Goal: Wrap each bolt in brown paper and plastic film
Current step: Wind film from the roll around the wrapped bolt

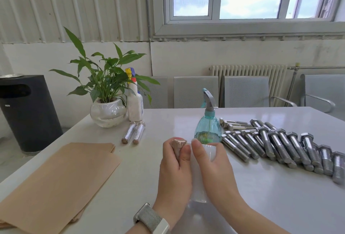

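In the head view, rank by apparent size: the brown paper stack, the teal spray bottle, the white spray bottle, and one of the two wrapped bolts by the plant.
1. brown paper stack, nearest the camera, which inflates it.
2. teal spray bottle and white spray bottle: look alike, not ranked.
3. wrapped bolt, smallest.

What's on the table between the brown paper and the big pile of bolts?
In the head view, both hands: the left hand grips a paper-wrapped bolt, the right hand holds plastic film.
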